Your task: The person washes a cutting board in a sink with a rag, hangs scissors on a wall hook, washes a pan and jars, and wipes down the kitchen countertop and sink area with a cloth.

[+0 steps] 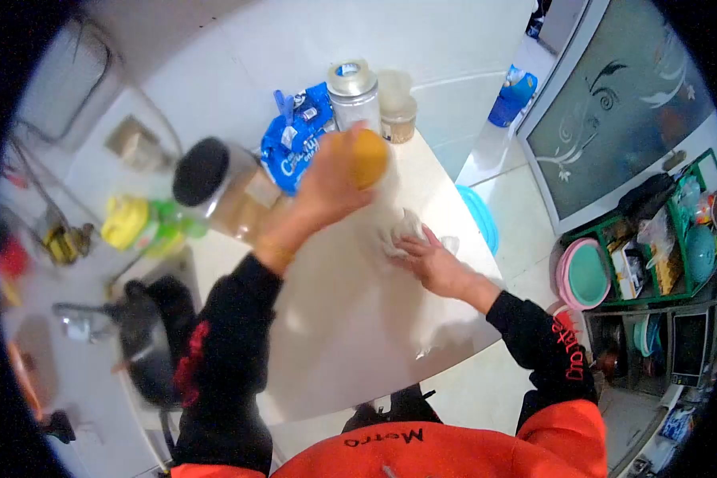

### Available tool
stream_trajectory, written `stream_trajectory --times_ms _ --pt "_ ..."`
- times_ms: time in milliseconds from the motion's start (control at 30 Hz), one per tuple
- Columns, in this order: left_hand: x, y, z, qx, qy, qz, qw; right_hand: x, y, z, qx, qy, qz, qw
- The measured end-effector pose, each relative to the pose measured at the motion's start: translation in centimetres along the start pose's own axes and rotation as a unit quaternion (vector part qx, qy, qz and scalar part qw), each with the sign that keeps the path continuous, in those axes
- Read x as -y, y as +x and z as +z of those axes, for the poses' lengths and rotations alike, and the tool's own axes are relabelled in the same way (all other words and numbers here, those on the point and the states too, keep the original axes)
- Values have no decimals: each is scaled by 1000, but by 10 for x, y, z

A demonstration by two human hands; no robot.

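My left hand (334,179) is closed around a container with a round orange-yellow lid (369,159), held above the back part of the white table (334,319). It hides much of the container's body. My right hand (430,259) presses a crumpled white cloth (402,233) against the tabletop, right of the middle, with its fingers bent over it. Behind my left hand are a blue packet (283,143), a clear jar with a roll of tape (352,80) on top, and a small tub (398,119).
A large jar with a black lid (201,171) and a yellow-green bottle (139,223) stand at the left, near a black pan (147,342). Blue basin (478,219) beyond the right edge; pink and green basins (585,273) and a green rack (653,299) farther right.
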State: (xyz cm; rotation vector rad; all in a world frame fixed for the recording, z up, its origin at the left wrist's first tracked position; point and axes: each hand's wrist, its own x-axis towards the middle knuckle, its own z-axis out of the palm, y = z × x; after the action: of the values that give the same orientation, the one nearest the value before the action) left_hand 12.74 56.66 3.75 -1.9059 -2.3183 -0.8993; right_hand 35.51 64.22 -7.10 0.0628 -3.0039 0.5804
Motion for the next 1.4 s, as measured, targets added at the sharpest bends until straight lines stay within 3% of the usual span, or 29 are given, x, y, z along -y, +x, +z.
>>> stream_trajectory --times_ms 133,200,233,300,400,500,600,833,900,967,1033,1067,1100,1167,1300,1367,1400 --pt "-11 44 51 -62 -25 49 997 14 -6 -12 -51 98 35 993" --pt "-9 59 72 -44 86 47 994 -2 -11 -21 -64 68 22 995" --pt "-6 65 76 -37 79 43 995 -10 -11 -26 -85 45 4 995" --pt "-1 72 81 -42 212 44 975 -32 -19 -44 -157 52 88 982" --pt "-14 61 78 -84 186 51 978 -70 -28 -54 -148 75 184 969" --pt "-28 27 50 -120 127 67 982 -75 -38 5 -181 1 166 969" --pt "-18 -51 15 -53 84 -4 995 -28 -41 26 -152 18 198 968" --pt "-39 -283 -26 64 -64 -203 975 66 -5 43 -138 154 47 977" --pt "-38 -323 -42 56 -86 -253 962 72 18 36 -117 182 35 976" --pt "-27 -349 -59 49 -110 -302 946 55 41 17 -94 255 117 955" --pt "-11 -354 -76 -60 -174 -381 906 44 65 5 -48 137 90 985" --pt "-4 -347 -87 -73 -135 -377 914 52 68 -1 47 -22 154 987" --pt "2 -327 -106 -84 -95 -369 921 54 73 6 48 -26 145 988" --pt "24 -286 -127 -189 43 -206 959 46 76 26 74 -77 133 985" --pt "65 -187 -137 -251 138 -215 934 61 73 25 94 -13 176 980" --pt "92 -144 -128 -315 160 -105 930 67 74 19 104 1 188 977" --pt "91 -123 -129 -314 154 -102 931 69 75 17 108 19 196 974"
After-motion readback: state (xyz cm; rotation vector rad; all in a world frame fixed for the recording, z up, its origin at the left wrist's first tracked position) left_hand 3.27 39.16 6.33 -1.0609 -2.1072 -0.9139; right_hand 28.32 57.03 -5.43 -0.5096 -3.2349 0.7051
